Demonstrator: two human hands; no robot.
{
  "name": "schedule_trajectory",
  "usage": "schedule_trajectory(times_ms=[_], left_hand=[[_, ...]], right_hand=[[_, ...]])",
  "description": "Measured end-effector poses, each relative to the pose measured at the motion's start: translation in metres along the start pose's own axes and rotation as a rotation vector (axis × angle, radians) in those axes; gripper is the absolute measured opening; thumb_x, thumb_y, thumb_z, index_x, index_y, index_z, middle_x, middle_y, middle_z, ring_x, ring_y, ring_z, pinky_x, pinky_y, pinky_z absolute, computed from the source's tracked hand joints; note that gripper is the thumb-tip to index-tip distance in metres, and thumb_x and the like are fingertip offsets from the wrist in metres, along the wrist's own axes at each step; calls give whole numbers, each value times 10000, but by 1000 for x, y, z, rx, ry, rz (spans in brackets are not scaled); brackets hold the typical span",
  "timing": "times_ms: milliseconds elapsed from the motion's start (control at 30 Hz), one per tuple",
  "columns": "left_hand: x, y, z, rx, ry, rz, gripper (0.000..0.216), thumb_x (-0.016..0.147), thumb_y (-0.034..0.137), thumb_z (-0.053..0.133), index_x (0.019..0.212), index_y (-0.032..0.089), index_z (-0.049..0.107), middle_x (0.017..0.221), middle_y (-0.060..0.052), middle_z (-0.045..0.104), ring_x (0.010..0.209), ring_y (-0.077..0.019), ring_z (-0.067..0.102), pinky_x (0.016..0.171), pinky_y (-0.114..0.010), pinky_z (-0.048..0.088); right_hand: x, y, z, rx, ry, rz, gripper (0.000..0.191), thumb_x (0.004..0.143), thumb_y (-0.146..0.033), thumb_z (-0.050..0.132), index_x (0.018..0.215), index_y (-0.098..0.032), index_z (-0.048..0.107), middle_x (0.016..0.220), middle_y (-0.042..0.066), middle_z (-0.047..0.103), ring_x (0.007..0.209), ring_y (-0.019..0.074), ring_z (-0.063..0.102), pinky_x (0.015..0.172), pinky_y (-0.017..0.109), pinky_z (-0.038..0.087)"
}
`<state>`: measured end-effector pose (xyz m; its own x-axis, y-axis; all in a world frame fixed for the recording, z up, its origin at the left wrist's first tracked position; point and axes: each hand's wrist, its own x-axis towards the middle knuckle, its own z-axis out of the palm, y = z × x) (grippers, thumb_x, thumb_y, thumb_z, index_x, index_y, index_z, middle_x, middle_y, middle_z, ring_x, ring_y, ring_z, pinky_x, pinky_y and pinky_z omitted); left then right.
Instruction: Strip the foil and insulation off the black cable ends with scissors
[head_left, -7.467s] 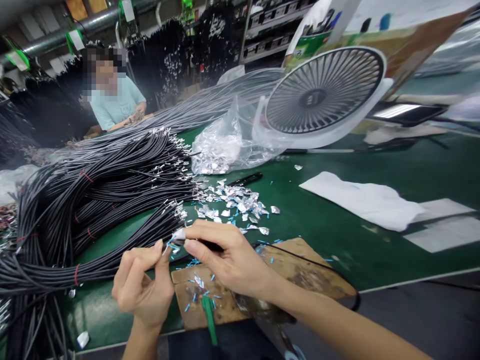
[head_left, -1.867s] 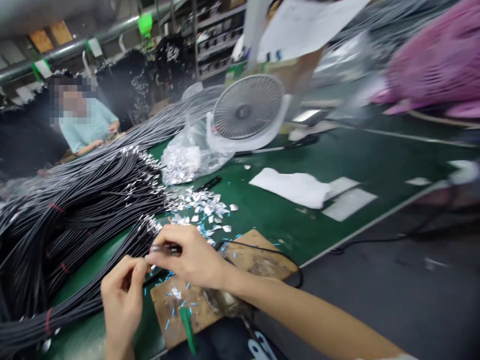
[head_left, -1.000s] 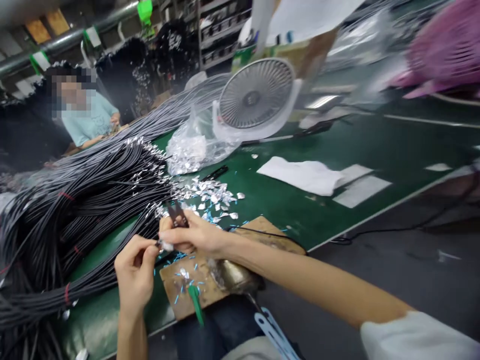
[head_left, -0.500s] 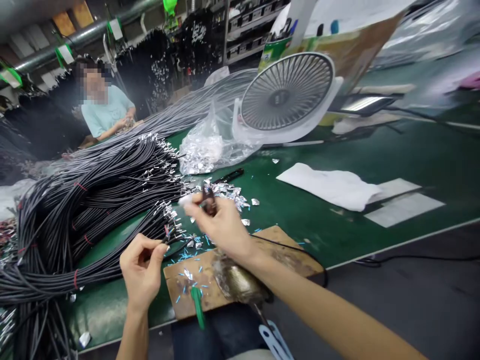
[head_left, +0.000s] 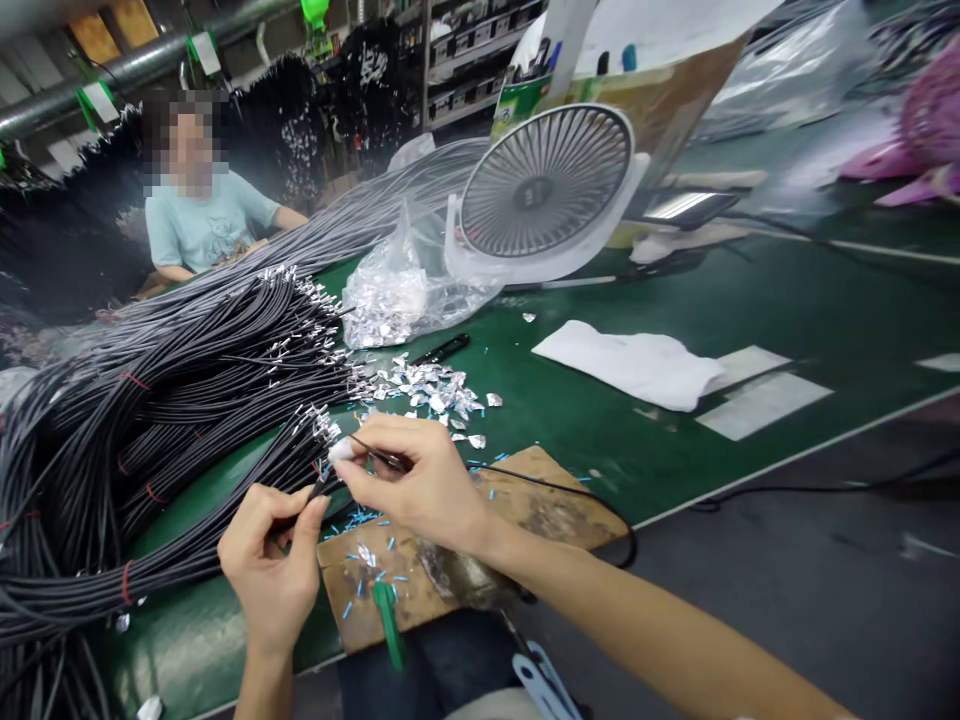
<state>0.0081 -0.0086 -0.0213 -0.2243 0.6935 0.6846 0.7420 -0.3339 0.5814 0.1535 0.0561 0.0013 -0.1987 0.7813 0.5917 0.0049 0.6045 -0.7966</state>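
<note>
One cable end; pinched in left hand.

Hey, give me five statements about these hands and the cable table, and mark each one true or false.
1. The left hand pinches a black cable. True.
2. Every tie in view is green. False: a red tie wraps the front cable bundle.
3. The right hand holds a dark tool. True.
4. All the scraps beside the cable ends are blue. False: silver foil scraps lie there too.
5. Seen from the camera, the clear plastic bag is left of the fan. True.
</note>
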Motion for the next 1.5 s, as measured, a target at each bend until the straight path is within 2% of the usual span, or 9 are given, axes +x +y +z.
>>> schedule_trajectory(times_ms=[133,300,367,467,600,800,1100,1333,1500], left_hand=[[1,6,4,-18,57,-32,154,766,216,655,628,176,598,566,35,494,507,-78,431,435,-196,326],[-1,6,6,-3,68,-65,131,752,204,673,644,180,604,573,39,509,518,-78,449,442,-193,333],[-1,6,6,34,94,-39,132,762,209,670,649,181,608,574,40,510,520,-77,448,445,-194,334],[-1,6,5,106,95,48,122,784,209,653,670,179,621,590,35,536,508,-74,446,437,-196,334],[-2,4,3,159,79,126,91,769,156,662,685,177,632,617,27,572,511,-75,457,447,-196,364],[-4,2,4,95,44,139,82,756,101,659,758,183,650,661,19,608,528,-83,497,449,-205,384],[-3,1,9,56,111,174,121,734,72,681,719,180,629,637,37,577,526,-69,467,456,-196,373],[-4,2,4,18,39,161,161,736,36,666,785,184,627,697,25,618,548,-77,506,485,-200,426],[-5,0,3,23,80,153,147,734,59,671,779,196,642,687,25,632,529,-88,519,484,-219,435]], right_hand=[[-7,8,0,-58,66,-212,85,788,-105,610,762,-139,684,668,20,631,564,92,530,508,208,436],[-13,15,0,-47,-26,-405,118,784,-62,613,850,-132,681,722,42,669,597,94,588,528,189,477],[-11,12,-1,-43,-4,-333,97,769,-72,624,816,-137,678,693,27,654,584,93,566,528,199,463],[-6,5,-1,-63,50,-83,116,755,-95,618,654,-143,650,558,-22,556,512,79,462,490,208,383],[0,-1,-2,-25,-44,92,262,750,-110,577,491,-147,556,471,-58,413,475,61,347,477,217,290],[1,-1,-2,-2,-61,111,302,757,-136,542,463,-163,477,479,-59,375,492,67,331,499,222,281],[-1,-3,-3,-8,-55,76,268,724,-70,543,480,-161,477,483,-69,359,477,59,318,503,217,288],[0,-4,-3,9,-51,94,258,724,-105,552,472,-154,522,475,-62,383,472,59,324,485,218,284],[0,-4,-3,28,-30,68,213,718,-117,556,510,-156,585,490,-42,462,469,64,365,462,211,305]])
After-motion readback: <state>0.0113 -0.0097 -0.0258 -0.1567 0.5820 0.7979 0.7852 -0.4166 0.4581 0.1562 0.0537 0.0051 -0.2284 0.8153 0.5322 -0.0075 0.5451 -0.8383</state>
